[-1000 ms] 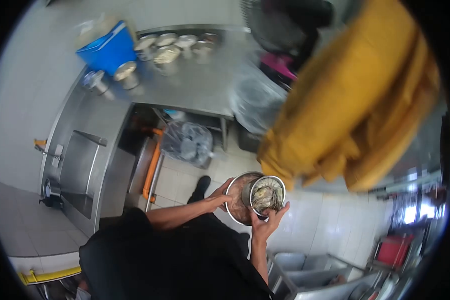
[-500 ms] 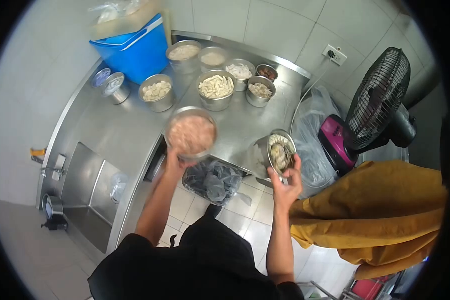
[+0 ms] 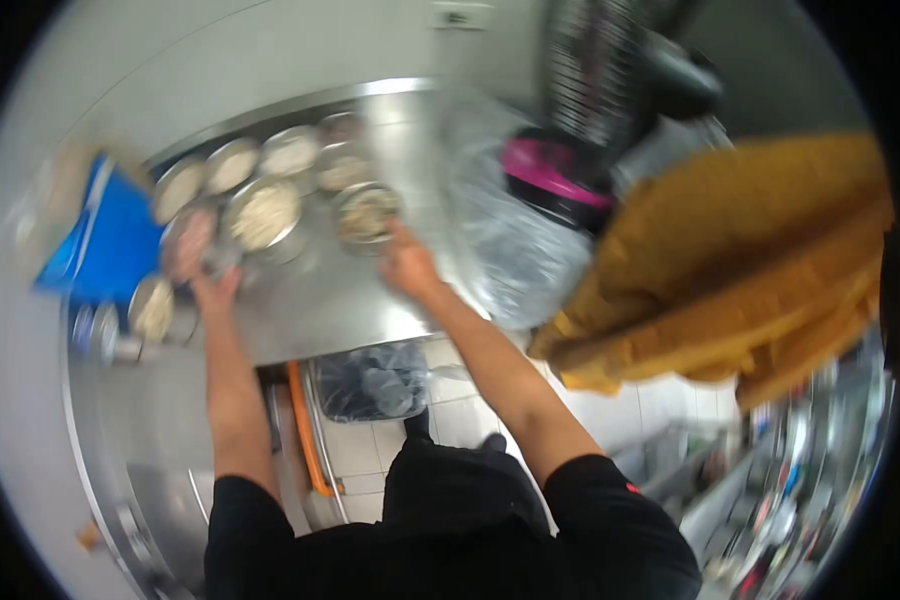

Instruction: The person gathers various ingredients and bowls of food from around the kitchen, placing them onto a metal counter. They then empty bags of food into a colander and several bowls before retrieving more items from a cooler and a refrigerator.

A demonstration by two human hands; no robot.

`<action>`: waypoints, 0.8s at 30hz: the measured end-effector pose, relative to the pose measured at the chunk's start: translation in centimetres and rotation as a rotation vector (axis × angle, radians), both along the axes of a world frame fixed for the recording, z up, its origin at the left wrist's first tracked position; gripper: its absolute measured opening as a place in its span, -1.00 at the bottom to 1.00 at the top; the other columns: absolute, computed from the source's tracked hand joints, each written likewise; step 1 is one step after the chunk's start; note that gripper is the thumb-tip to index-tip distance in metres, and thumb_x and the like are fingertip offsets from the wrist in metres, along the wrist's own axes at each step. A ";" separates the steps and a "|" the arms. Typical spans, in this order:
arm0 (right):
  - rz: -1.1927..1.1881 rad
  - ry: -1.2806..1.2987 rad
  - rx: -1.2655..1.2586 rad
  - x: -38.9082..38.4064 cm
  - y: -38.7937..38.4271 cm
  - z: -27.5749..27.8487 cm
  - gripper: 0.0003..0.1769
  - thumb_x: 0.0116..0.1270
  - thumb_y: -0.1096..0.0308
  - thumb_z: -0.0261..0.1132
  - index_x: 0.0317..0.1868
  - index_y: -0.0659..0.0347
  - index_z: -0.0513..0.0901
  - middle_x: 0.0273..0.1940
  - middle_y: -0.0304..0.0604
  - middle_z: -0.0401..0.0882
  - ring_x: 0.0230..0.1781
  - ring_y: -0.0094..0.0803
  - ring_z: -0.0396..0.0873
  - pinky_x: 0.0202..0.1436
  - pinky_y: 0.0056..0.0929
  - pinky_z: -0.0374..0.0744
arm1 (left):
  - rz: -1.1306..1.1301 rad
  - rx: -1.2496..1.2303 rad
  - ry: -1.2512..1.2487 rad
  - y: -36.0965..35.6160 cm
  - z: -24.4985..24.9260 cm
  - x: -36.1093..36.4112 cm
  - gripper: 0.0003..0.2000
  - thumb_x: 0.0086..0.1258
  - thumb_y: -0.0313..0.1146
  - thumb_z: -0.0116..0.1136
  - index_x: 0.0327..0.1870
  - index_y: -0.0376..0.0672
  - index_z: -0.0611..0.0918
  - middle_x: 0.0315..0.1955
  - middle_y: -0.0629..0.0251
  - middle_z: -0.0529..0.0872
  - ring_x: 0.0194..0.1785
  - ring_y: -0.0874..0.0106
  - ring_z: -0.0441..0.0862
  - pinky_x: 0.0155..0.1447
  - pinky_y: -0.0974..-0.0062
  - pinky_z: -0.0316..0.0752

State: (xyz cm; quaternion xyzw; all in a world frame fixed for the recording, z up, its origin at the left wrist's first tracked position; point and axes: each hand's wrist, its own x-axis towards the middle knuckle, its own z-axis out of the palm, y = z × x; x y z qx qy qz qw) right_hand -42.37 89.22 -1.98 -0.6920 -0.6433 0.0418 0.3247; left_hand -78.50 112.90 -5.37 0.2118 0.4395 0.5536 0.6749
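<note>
L hand (image 3: 216, 284) on pink-food bowl (image 3: 189, 243); R hand (image 3: 408, 260) on 2nd bowl (image 3: 367, 214).

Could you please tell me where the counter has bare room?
The steel counter is bare at the front between the left hand and right hand, and at back right, between the metal bowls and clear plastic. Bowls crowd the area near the blue bin.

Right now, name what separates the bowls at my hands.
The head view shows a bowl of pale pieces, then bare counter, between the pink-filled bowl at the left hand and the bowl at the right hand.
</note>
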 end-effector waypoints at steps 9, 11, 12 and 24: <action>-0.219 0.407 -0.413 -0.6 -36.1 -8.4 -0.51 0.12 0.21 0.29 0.07 0.16 0.47 0.05 0.00 0.48 0.01 -0.03 0.48 0.06 -0.14 0.47 | 0.122 0.359 0.524 -29.9 -5.6 10.4 -0.78 0.20 -0.26 0.21 -0.32 -0.25 0.61 -0.44 0.10 0.63 -0.54 0.19 0.48 -0.37 0.27 0.41; -0.528 0.490 -0.778 -0.4 -50.1 -11.0 -0.51 0.11 0.22 0.30 0.09 0.08 0.52 0.02 -0.02 0.54 0.06 -0.08 0.48 0.11 -0.14 0.44 | -0.619 0.046 0.586 -38.5 -12.1 12.4 -0.76 0.19 -0.34 0.19 -0.18 -0.25 0.56 -0.43 0.17 0.59 -0.52 0.30 0.50 -0.35 0.34 0.46; -0.710 0.523 -0.844 -0.9 -58.2 -11.0 -0.52 0.11 0.22 0.31 0.08 0.08 0.54 0.00 -0.03 0.55 0.08 -0.10 0.48 0.11 -0.15 0.44 | -1.115 -0.077 0.674 -44.0 -11.7 14.6 -0.73 0.18 -0.38 0.19 -0.11 -0.25 0.54 -0.43 0.20 0.57 -0.51 0.35 0.51 -0.33 0.37 0.48; -2.298 0.212 -0.130 23.9 -118.5 2.7 -0.40 0.03 0.26 0.31 0.15 0.15 0.43 -0.01 0.11 0.55 0.01 0.00 0.52 0.06 -0.12 0.50 | -1.914 1.059 1.103 -68.8 -11.0 42.9 -0.45 0.18 -0.30 0.24 0.21 -0.27 0.42 -0.28 0.15 0.66 -0.25 0.41 0.63 -0.13 0.46 0.52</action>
